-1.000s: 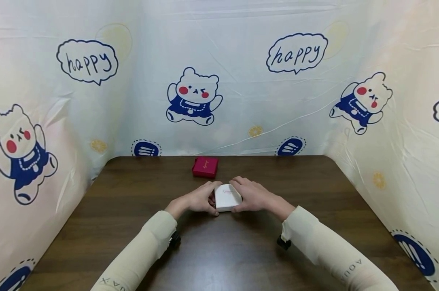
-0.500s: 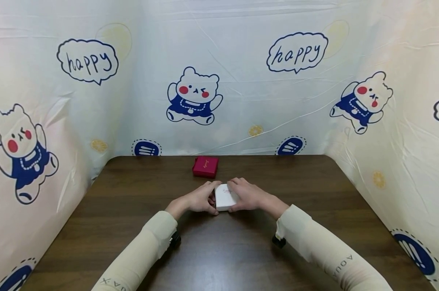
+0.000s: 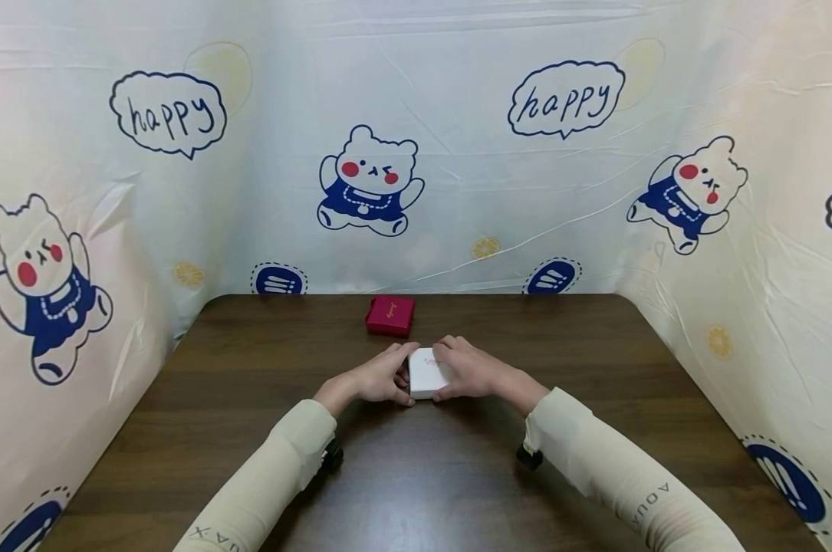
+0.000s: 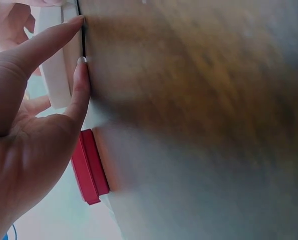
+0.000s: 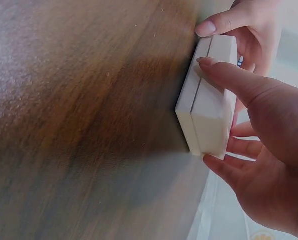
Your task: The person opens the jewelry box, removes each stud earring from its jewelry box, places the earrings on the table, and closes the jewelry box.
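A flat white square box [image 3: 426,374] with small reddish lettering on top sits on the table between both hands. A seam runs round its side [image 5: 202,85], marking off the lid. My left hand [image 3: 376,376] grips the left side, thumb at the front corner and fingers toward the back. From the right, my right hand [image 3: 476,369] holds it with the thumb on the front face and fingers on the far side. The right hand covers part of the lid in the head view. In the right wrist view the left thumb [image 5: 209,28] is close to the box's end.
A dark red box [image 3: 390,316] with gold lettering lies behind the white one, toward the back edge of the brown wooden table [image 3: 250,429]. A printed curtain [image 3: 457,184] with bears hangs round the table's back and sides.
My right hand has shifted slightly left, farther over the white box's lid, and now covers more of it. The left hand and the red box stay put.
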